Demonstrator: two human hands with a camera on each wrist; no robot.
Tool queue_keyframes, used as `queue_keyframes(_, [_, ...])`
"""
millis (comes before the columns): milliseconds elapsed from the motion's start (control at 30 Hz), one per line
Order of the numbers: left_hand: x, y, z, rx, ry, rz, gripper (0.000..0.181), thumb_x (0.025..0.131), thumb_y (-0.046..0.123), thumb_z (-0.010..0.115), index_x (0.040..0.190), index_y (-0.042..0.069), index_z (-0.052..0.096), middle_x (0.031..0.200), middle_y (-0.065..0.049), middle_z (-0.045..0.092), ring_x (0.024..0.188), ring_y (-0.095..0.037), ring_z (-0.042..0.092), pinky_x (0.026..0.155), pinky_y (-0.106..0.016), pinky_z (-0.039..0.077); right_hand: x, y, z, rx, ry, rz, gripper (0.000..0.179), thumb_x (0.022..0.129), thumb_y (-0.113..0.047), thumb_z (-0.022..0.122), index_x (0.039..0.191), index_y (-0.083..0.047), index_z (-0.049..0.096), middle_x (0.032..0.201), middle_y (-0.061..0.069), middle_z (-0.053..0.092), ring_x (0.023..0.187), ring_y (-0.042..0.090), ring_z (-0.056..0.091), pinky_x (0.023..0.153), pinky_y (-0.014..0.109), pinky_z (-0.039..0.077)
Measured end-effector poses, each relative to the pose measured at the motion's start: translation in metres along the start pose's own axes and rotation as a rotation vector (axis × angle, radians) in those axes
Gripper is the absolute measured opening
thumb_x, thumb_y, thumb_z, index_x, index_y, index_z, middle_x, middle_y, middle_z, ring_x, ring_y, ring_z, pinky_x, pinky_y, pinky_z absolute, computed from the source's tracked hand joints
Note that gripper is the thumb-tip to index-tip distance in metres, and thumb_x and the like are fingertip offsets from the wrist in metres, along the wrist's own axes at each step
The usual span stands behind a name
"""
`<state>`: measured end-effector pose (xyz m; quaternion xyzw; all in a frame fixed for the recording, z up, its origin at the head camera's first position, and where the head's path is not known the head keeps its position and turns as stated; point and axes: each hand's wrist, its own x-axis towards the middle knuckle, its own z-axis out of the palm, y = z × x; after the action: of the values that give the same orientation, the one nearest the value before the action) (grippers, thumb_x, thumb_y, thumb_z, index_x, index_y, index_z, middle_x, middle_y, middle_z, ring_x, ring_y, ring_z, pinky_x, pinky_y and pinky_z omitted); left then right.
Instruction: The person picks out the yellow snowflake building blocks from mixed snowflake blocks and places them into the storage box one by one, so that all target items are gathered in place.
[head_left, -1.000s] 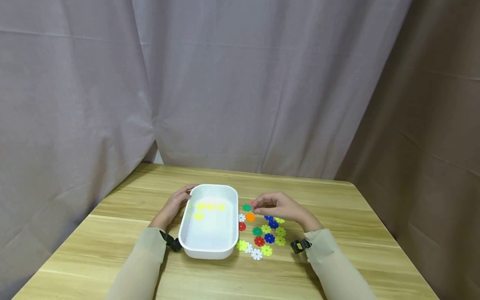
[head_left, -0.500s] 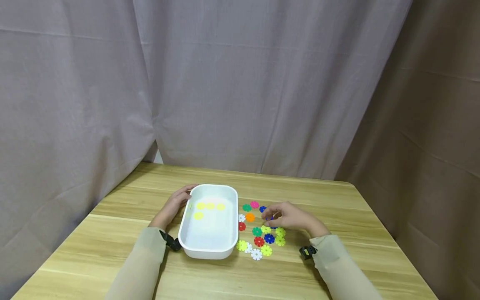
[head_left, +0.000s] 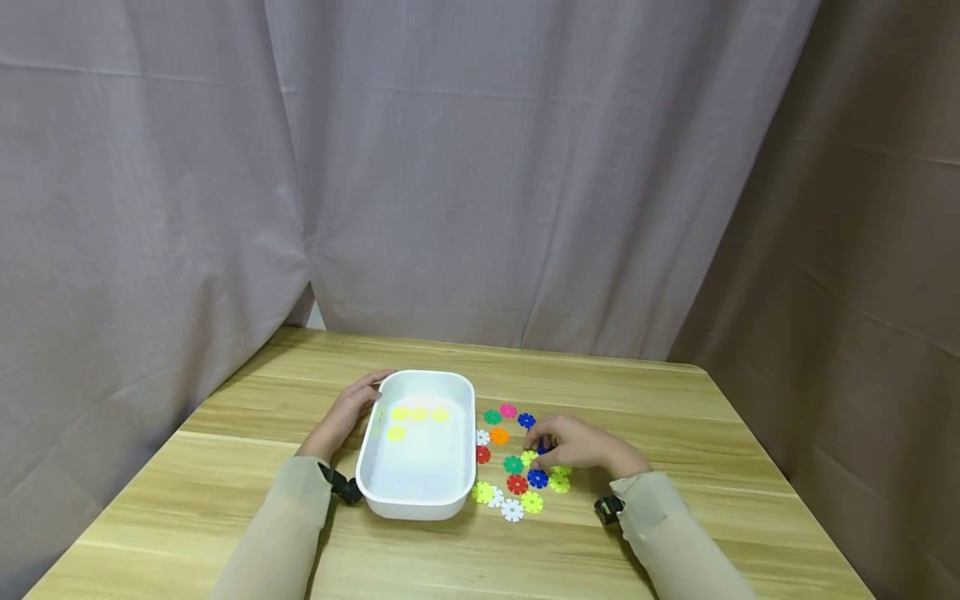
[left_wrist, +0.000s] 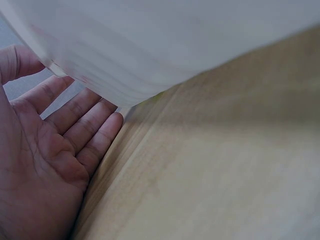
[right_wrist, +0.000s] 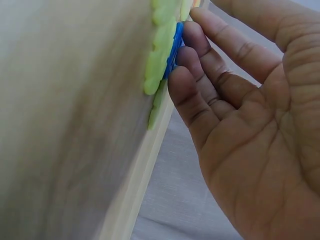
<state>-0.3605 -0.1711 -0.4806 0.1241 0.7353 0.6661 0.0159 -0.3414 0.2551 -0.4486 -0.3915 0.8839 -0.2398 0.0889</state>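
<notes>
In the head view, my left hand (head_left: 347, 419) lies along the left side of a white rectangular tub (head_left: 416, 511). Its fingers are nearly straight in the left wrist view, with the thumb (left_wrist: 22, 61) at the rim. Several yellow snowflake discs (head_left: 396, 433) lie inside the tub. My right hand (head_left: 581, 443) is low over the loose discs on the table, fingers bent and thumb apart from them. Its fingertips reach a yellow snowflake disc (head_left: 528, 458) and a blue snowflake disc (right_wrist: 173, 50); the hand partly hides both.
Right of the tub, more snowflake discs lie spread on the wooden table (head_left: 420, 558): an orange one (head_left: 498, 436), a pink one (head_left: 507, 411), a red one (head_left: 517, 485), a white one (head_left: 512, 510) and others. A grey curtain (head_left: 450, 208) hangs behind the table.
My right hand has moved right and toward me, from beside the pink and green discs to over the blue and yellow ones. The left hand and tub stay in place.
</notes>
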Motion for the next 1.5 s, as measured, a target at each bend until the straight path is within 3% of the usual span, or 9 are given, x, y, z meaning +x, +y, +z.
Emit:
queue_keyframes(300, [0.001, -0.003, -0.001, -0.014, 0.009, -0.006, 0.053, 0.094, 0.014, 0.046, 0.146, 0.011, 0.053, 0.150, -0.011, 0.049, 0.135, -0.030, 0.045, 0.114, -0.048, 0.030, -0.001, -0.004, 0.001, 0.016, -0.002, 0.008, 0.020, 0.085, -0.020, 0.080, 0.103, -0.015, 0.073, 0.096, -0.002, 0.065, 0.084, 0.016, 0.058, 0.075, 0.028, 0.050])
queue_keyframes(667, [0.002, -0.003, 0.000, -0.020, 0.010, -0.011, 0.052, 0.094, 0.013, 0.046, 0.146, 0.011, 0.053, 0.152, -0.010, 0.047, 0.139, -0.030, 0.042, 0.116, -0.050, 0.026, -0.001, -0.005, 0.001, 0.033, -0.010, 0.030, 0.019, 0.085, -0.020, 0.080, 0.100, -0.014, 0.069, 0.092, -0.001, 0.064, 0.081, 0.014, 0.056, 0.073, 0.028, 0.049])
queue_keyframes(1033, [0.001, -0.001, -0.001, -0.014, 0.002, -0.018, 0.052, 0.095, 0.014, 0.046, 0.146, 0.012, 0.053, 0.152, -0.009, 0.047, 0.140, -0.030, 0.040, 0.117, -0.051, 0.024, -0.001, -0.009, 0.001, 0.069, -0.011, 0.108, 0.023, 0.085, -0.019, 0.080, 0.101, -0.015, 0.064, 0.089, -0.002, 0.064, 0.081, 0.014, 0.056, 0.073, 0.030, 0.050])
queue_keyframes(1500, [0.001, -0.002, 0.000, -0.024, -0.004, -0.003, 0.053, 0.095, 0.014, 0.044, 0.147, 0.010, 0.051, 0.153, -0.011, 0.046, 0.139, -0.031, 0.042, 0.116, -0.050, 0.026, -0.001, -0.011, 0.000, 0.099, -0.009, 0.084, 0.024, 0.086, -0.017, 0.080, 0.099, -0.013, 0.061, 0.085, -0.004, 0.063, 0.080, 0.016, 0.057, 0.070, 0.030, 0.049])
